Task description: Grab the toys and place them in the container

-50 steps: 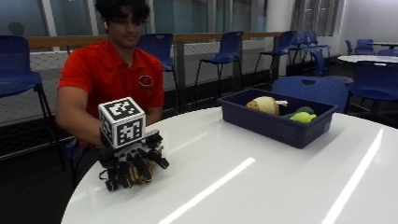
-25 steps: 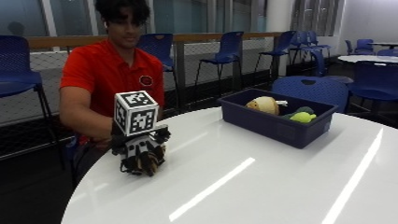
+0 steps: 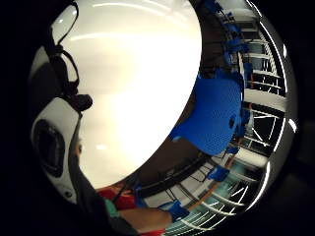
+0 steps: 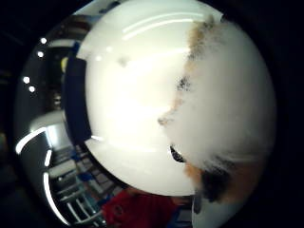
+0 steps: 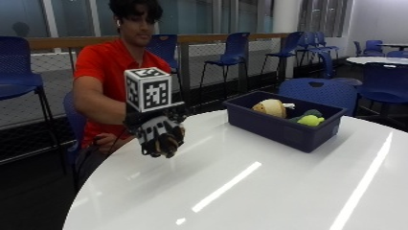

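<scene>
White tabletop (image 5: 267, 191) carries a dark blue container (image 5: 287, 125) with a tan toy (image 5: 270, 108) and a green toy (image 5: 310, 120) inside. Well apart from it, the gloved right hand (image 5: 159, 134) is raised above the table, fingers curled round a furry toy (image 5: 171, 145). From the thumb-side palm camera, white-and-brown fur (image 4: 223, 109) sits close against the palm.

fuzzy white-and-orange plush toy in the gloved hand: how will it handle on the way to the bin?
Likely soft and light: the fuzzy white-and-orange plush toy looks furry and fills the thumb-side palm view. The black-gloved right hand curls round it above the glossy white round table, so it probably squashes rather than slips. Unlikely to roll inside the dark blue plastic bin.
</scene>
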Motion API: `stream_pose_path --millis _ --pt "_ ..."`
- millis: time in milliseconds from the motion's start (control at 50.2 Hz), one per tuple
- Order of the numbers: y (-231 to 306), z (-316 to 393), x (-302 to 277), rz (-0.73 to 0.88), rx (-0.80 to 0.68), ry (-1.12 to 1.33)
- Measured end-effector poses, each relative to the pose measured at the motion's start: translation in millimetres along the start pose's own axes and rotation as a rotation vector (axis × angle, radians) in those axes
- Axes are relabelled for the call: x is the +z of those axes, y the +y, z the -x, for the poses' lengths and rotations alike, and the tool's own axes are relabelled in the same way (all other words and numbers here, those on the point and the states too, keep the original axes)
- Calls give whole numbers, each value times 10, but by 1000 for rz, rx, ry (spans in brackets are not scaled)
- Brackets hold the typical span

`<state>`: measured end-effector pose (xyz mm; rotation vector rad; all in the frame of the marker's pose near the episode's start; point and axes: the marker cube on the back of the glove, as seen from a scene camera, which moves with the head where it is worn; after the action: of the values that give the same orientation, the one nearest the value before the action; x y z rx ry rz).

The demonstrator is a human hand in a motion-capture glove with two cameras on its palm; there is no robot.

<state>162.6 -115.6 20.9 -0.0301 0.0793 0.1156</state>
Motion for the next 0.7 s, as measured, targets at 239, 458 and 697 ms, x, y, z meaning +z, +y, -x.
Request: stream_pose_path --millis 239,458,697 --pt "-442 660 -872 -45 -23 111" --pt "-712 1700 -1424 -87 -141 -14" --pt "-684 3209 -1685 -97 -301 -8"
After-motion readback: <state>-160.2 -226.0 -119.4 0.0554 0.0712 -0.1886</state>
